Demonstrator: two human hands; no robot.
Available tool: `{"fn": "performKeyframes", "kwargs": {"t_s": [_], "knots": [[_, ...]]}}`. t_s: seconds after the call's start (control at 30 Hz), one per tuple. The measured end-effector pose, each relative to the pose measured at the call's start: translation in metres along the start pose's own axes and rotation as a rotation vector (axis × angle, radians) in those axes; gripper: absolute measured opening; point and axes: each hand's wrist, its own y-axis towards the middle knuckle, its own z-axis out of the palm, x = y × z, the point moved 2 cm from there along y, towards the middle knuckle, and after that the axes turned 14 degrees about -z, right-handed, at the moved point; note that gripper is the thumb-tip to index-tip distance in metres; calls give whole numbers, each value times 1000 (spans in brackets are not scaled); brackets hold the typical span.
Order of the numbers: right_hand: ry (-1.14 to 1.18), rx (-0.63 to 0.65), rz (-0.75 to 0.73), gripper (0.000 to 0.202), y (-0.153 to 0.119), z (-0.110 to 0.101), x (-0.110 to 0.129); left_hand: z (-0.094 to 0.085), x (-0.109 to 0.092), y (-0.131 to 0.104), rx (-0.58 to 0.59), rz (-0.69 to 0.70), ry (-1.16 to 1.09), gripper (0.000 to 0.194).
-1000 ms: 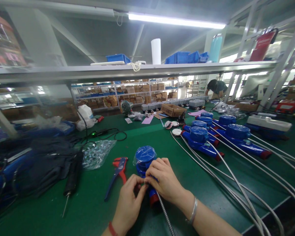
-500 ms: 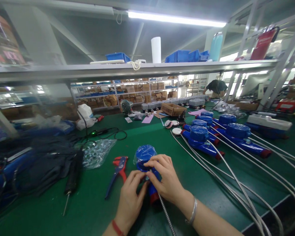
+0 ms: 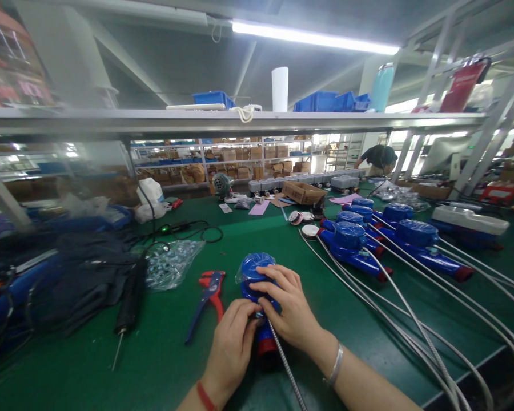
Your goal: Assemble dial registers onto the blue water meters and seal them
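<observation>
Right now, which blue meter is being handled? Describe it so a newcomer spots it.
On the green workbench, look at the near edge, right of the red-and-blue wire stripper. The blue round-capped water meter sits under both hands. Unlike the meters lined up farther right, it wears clear plastic film.

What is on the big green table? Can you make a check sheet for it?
Surface: green mat covers the bench.
Job's things: blue meter with a plastic-wrapped cap and a red end, lying on the mat.
Clutter: red and blue pliers, black screwdriver, bag of screws, cardboard box.
Grips: left hand and right hand both close on the meter's body.
Cables: metal hose runs from the meter; more hoses from the finished meters.
Surroundings: shelf with blue bins; a person far off.
</observation>
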Motion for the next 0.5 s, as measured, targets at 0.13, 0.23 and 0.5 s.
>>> {"fn": "performKeyframes", "kwargs": {"t_s": [0.13, 0.23, 0.5], "knots": [[81, -21, -8, 22, 0, -4, 4, -4, -1, 1, 59, -125, -82, 18], [117, 4, -33, 20, 0, -3, 5, -7, 0, 4, 99, -209, -160, 20], [110, 26, -21, 16, 0, 0, -1, -7, 3, 6, 182, -316, -380, 23]]}}
